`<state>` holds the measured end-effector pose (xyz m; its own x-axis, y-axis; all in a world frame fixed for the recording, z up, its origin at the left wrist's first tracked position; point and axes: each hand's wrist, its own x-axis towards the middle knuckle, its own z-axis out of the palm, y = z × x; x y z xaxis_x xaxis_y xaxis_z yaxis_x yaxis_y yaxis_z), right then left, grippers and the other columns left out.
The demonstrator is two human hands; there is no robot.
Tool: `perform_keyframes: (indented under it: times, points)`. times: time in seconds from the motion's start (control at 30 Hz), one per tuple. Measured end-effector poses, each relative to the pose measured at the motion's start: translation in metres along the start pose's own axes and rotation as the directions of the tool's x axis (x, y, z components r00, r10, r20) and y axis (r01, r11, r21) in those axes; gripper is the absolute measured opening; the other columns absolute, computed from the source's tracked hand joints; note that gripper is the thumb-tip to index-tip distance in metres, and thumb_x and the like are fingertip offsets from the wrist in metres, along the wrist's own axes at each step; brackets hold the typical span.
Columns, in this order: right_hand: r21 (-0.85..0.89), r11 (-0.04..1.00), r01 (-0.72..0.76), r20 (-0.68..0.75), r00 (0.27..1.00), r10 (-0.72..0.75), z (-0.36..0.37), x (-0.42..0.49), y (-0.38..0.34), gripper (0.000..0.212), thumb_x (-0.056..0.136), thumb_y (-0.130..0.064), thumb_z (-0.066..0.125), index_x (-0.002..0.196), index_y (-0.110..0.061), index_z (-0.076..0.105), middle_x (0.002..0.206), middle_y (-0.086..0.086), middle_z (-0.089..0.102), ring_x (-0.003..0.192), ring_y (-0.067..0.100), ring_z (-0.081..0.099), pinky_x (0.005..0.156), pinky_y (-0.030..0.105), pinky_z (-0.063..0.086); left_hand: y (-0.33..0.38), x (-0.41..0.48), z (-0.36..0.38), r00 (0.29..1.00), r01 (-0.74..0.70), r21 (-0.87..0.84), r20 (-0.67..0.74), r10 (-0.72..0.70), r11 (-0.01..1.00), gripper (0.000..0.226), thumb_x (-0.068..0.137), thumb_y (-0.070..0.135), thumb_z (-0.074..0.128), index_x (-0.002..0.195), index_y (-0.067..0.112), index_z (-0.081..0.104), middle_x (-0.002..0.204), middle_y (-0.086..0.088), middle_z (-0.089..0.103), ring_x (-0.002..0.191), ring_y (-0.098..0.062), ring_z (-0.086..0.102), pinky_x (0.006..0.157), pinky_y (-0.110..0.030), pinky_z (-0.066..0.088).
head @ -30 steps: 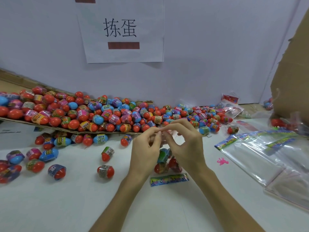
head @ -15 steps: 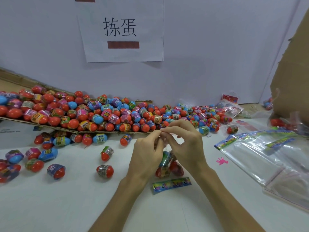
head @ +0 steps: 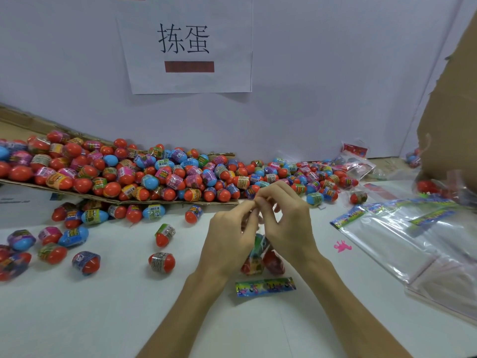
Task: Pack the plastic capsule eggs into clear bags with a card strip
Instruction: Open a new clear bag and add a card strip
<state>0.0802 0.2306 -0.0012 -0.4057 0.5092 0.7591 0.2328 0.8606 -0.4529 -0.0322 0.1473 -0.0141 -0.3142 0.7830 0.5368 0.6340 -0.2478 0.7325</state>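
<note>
A clear bag (head: 260, 257) with a few capsule eggs inside hangs between my hands at the table's middle. My left hand (head: 229, 244) and my right hand (head: 286, 223) both pinch the bag's top edge, fingertips touching at about chest height over the table. A colourful card strip (head: 265, 286) lies flat on the white table just below the bag. The bag's mouth is hidden behind my fingers.
A big heap of red, blue and pink capsule eggs (head: 144, 174) fills a cardboard sheet (head: 180, 202) at the back left, with loose eggs (head: 162, 262) scattered in front. Clear bags with card strips (head: 402, 233) are stacked at the right. A brown cardboard box (head: 451, 125) stands far right.
Both hands have kept pinching the bag's top and shifted slightly; the bag with its eggs has swung a little lower and to the right.
</note>
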Motion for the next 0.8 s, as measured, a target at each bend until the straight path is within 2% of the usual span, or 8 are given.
perform_keyframes:
  times: [0.13, 0.27, 0.4, 0.53, 0.63, 0.7, 0.73, 0.8]
  points:
    - [0.059, 0.994, -0.094, -0.038, 0.995, 0.097, -0.001, 0.002, -0.001, 0.018, 0.094, -0.001, 0.065, 0.089, -0.018, 0.062, 0.086, -0.011, 0.057, 0.081, 0.006, 0.055, 0.069, 0.011, 0.042, -0.002, 0.001, 0.001, 1.000, 0.016, -0.035, -0.005, -0.016, 0.999, 0.020, 0.105, 0.013, 0.057, 0.117, 0.014, 0.073, 0.095, 0.006, 0.077, 0.084, -0.007, 0.074, 0.074, -0.033, 0.064]
    - [0.171, 0.937, -0.304, -0.136, 0.935, 0.328, -0.009, 0.007, 0.004, 0.009, 0.099, -0.010, 0.063, 0.093, -0.017, 0.064, 0.086, -0.005, 0.063, 0.079, 0.008, 0.059, 0.066, 0.015, 0.047, -0.004, 0.003, 0.001, 0.993, 0.106, -0.136, -0.037, -0.112, 0.985, 0.018, 0.105, 0.013, 0.057, 0.111, 0.014, 0.074, 0.087, 0.006, 0.077, 0.081, -0.007, 0.075, 0.073, -0.028, 0.064]
    - [0.307, 0.782, -0.543, -0.242, 0.750, 0.615, -0.017, 0.010, 0.020, 0.009, 0.100, -0.019, 0.062, 0.093, -0.019, 0.068, 0.083, -0.006, 0.067, 0.075, 0.009, 0.061, 0.066, 0.016, 0.048, -0.007, 0.008, -0.005, 0.953, 0.226, -0.272, -0.138, -0.271, 0.935, 0.021, 0.106, 0.014, 0.056, 0.099, 0.026, 0.071, 0.081, 0.009, 0.076, 0.078, -0.007, 0.075, 0.068, -0.022, 0.062]
    - [0.416, 0.640, -0.647, -0.321, 0.553, 0.768, -0.024, 0.015, 0.036, 0.007, 0.099, -0.019, 0.064, 0.097, -0.017, 0.070, 0.087, -0.005, 0.067, 0.084, 0.014, 0.061, 0.078, 0.030, 0.054, -0.016, 0.012, -0.015, 0.874, 0.318, -0.322, -0.265, -0.408, 0.892, 0.025, 0.107, 0.016, 0.053, 0.094, 0.029, 0.071, 0.079, 0.012, 0.077, 0.076, -0.003, 0.074, 0.066, -0.016, 0.057]
    - [0.453, 0.604, -0.656, -0.344, 0.496, 0.797, -0.031, 0.015, 0.041, 0.005, 0.098, -0.019, 0.067, 0.095, -0.019, 0.071, 0.091, -0.002, 0.070, 0.089, 0.014, 0.062, 0.074, 0.021, 0.050, -0.025, 0.015, -0.022, 0.770, 0.402, -0.418, -0.327, -0.547, 0.815, 0.028, 0.106, 0.018, 0.052, 0.090, 0.032, 0.071, 0.075, 0.013, 0.076, 0.071, -0.004, 0.071, 0.064, -0.019, 0.055]
    - [0.383, 0.631, -0.674, -0.192, 0.610, 0.768, -0.040, 0.016, 0.044, 0.007, 0.096, -0.020, 0.069, 0.092, -0.022, 0.074, 0.086, -0.008, 0.073, 0.083, 0.004, 0.064, 0.072, 0.019, 0.050, -0.031, 0.018, -0.025, 0.714, 0.417, -0.461, -0.367, -0.596, 0.784, 0.030, 0.105, 0.018, 0.054, 0.086, 0.033, 0.072, 0.068, 0.014, 0.072, 0.064, -0.008, 0.062, 0.062, -0.023, 0.050]
    - [0.346, 0.636, -0.690, -0.027, 0.671, 0.741, -0.046, 0.017, 0.044, 0.010, 0.096, -0.020, 0.069, 0.093, -0.024, 0.077, 0.084, -0.010, 0.075, 0.079, 0.001, 0.064, 0.073, 0.019, 0.051, -0.033, 0.018, -0.026, 0.704, 0.417, -0.462, -0.381, -0.599, 0.783, 0.031, 0.105, 0.018, 0.055, 0.084, 0.033, 0.072, 0.066, 0.016, 0.070, 0.062, -0.004, 0.058, 0.059, -0.023, 0.048]
    - [0.286, 0.601, -0.747, 0.277, 0.665, 0.694, -0.055, 0.016, 0.048, 0.018, 0.098, -0.014, 0.063, 0.104, -0.022, 0.079, 0.088, -0.007, 0.077, 0.075, 0.007, 0.062, 0.073, 0.021, 0.050, -0.034, 0.019, -0.026, 0.707, 0.414, -0.451, -0.389, -0.591, 0.791, 0.033, 0.104, 0.018, 0.055, 0.080, 0.035, 0.070, 0.065, 0.020, 0.069, 0.057, 0.004, 0.055, 0.055, -0.019, 0.046]
